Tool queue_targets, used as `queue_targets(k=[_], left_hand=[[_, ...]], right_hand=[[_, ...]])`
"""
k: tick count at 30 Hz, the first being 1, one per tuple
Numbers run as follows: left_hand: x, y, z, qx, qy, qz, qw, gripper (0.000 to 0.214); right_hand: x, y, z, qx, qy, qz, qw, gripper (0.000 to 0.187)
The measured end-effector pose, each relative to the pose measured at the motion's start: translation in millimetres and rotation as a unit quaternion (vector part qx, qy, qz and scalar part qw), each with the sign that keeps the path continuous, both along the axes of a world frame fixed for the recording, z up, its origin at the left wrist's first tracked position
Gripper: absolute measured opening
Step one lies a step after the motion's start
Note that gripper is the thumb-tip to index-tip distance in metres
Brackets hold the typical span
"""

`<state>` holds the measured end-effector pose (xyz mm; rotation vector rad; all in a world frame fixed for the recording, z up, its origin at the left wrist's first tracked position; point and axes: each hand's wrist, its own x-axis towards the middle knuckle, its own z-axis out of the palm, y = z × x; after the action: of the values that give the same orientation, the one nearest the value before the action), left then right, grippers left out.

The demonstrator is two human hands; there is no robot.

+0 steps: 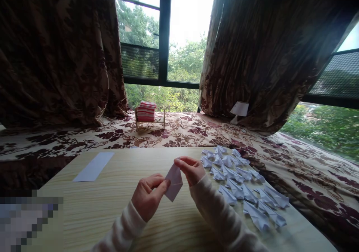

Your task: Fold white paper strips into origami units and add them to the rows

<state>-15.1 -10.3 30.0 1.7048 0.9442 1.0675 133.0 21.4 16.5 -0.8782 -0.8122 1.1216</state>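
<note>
A folded piece of white paper (175, 184) is held up above the table between my two hands. My left hand (150, 194) pinches its left edge, thumb on the near face. At the pointed top corner, the thumb and fingertips of my right hand (192, 169) are closed on the same paper. A crease runs across its lower part. To the right of my right hand lie several folded white paper pieces (235, 186) with pointed ends, grouped in loose rows. A flat strip of white paper (94, 166) rests on the left side of the table.
The pale wooden table (126, 222) meets a ledge covered in floral cloth (179, 132). On the ledge stand a small rack (150, 122) with folded red-and-white cloths (146, 111) and a small white lamp (239, 109). Patterned curtains (252, 50) flank the window. A blurred patch covers the lower left corner.
</note>
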Motion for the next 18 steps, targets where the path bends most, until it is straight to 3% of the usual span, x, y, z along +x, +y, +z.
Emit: queue_targets(k=[3,5,8,11,18], left_hand=[[0,2,-2.7,-0.022,-0.029,0.019,0.999,0.029],[-1,6,-6.0,-0.045,-0.054,0.057,0.996,0.027],[-3,12,-11.3,-0.087,-0.102,0.101,0.986,0.026],[-3,16,-14.6,-0.106,-0.132,0.092,0.981,0.028],[-10,22,-11.5,-0.165,-0.181,0.081,0.966,0.031]], right_hand=[[15,7,4.1,-0.020,0.030,-0.094,0.995,0.021],[21,7,6.2,-0.019,0.030,-0.122,0.992,0.021],[11,0,5.1,-0.002,-0.081,-0.060,0.995,0.030],[-9,-11,3.0,0.032,-0.168,0.031,0.985,0.028],[-13,-15,-2.4,0.058,-0.213,0.064,0.973,0.020]])
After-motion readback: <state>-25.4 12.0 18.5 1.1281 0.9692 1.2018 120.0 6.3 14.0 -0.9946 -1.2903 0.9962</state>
